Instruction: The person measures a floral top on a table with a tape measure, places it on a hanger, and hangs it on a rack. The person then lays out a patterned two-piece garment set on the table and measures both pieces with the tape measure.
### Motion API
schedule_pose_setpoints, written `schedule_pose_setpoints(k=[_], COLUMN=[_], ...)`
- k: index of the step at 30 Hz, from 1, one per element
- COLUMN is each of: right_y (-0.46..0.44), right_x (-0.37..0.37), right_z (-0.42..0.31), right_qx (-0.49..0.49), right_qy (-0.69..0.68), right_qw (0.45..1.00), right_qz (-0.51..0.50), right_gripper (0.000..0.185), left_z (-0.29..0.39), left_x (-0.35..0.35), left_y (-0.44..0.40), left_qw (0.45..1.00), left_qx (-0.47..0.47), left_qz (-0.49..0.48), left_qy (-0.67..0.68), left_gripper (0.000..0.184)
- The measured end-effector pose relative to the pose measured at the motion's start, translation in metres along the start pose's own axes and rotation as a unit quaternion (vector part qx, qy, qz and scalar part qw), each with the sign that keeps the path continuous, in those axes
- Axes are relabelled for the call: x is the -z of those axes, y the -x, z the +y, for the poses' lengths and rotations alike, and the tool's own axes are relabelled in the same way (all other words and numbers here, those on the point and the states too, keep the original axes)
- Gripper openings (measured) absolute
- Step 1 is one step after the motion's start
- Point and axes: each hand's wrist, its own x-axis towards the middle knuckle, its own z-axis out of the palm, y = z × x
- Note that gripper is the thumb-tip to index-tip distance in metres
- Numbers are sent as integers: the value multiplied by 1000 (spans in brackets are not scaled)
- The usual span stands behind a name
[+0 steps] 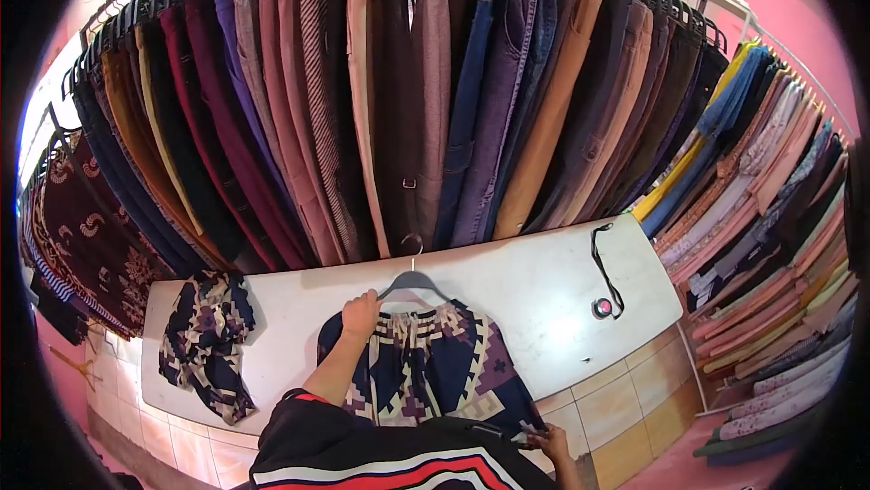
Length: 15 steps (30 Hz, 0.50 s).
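A patterned blouse (426,354) in navy, purple and cream lies on the white table, its gathered neckline toward the far side. A dark grey hanger (413,281) with a metal hook sits in its neck opening. My left hand (361,313) is closed on the blouse's left shoulder, beside the hanger's left arm. Down at the lower right, my right hand (551,445) has its fingers closed at the blouse's sleeve edge. My black sleeve and top cover the blouse's lower part. To the left, a crumpled cloth (208,345) with a matching print rests on the table.
The white table (299,309) stands before a rack of hanging trousers (471,118). A black cord (605,263) with a small round item (602,309) lies on its right side. Other hung clothes (779,173) fill the right; a patterned dark garment (86,227) hangs left. Tiled floor (625,399) shows below.
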Motion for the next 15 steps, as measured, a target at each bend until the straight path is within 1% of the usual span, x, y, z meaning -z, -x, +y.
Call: schedule_pose_setpoints(k=[2,3,6,7,9,10,11,13,14,15], right_y=[6,11,21,17,18,23,24,-6,-17,-36], right_x=[-9,-8,-5,-6,-10,-13,-6,0,15,28], right_z=[7,-13,-24,2,30,28,23,51,32,4], right_qx=[14,-13,23,-2,-60,-89,-148,-155,-82,4], right_qy=[-60,-5,29,57,133,170,136,77,-68,-126], right_qw=[996,994,970,963,928,905,905,828,821,758], right_qz=[63,104,242,264,343,379,375,534,560,640], right_gripper=[29,17,23,31,30,30,30,24,21,23], left_z=[17,25,39,40,36,34,28,6,-8,-22], left_x=[30,48,108,127,156,170,181,190,191,191], left_y=[-7,-11,-8,-4,9,17,24,40,49,57], left_qw=[997,993,972,965,953,948,949,952,954,949], left_qx=[-24,-32,-36,-32,-25,-8,3,40,66,107], left_qz=[67,103,207,235,272,292,291,280,269,259], left_qy=[22,44,101,109,131,126,124,119,118,144], left_gripper=[24,23,20,20,20,19,19,18,18,16])
